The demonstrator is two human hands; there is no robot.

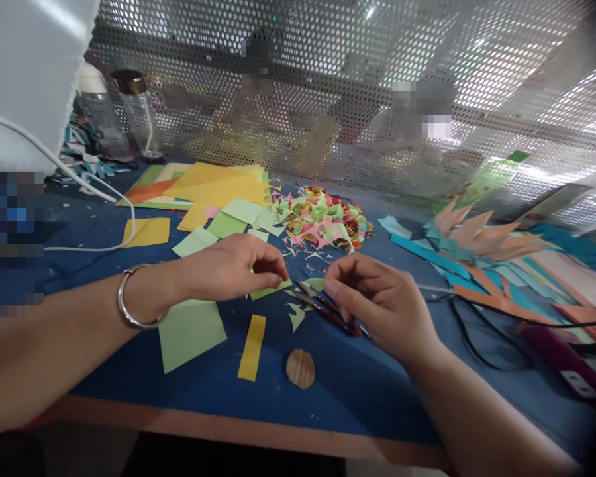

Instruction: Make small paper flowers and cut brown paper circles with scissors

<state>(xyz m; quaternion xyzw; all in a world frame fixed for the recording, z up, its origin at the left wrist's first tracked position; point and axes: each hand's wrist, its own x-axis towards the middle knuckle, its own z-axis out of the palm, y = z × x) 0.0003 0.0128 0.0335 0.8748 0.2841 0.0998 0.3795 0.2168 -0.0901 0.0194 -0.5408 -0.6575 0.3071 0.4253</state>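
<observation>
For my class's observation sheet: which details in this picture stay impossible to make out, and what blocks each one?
All in the head view:
- Scissors: the handles are partly covered by the right hand.
- Light green sheet: its upper part lies behind the wrist of the left hand.
- Green piece: curled left fingers hide whether it is gripped.
- Perforated panel: it blurs what lies behind.
- Purple object: shadow swallows its far end.
</observation>
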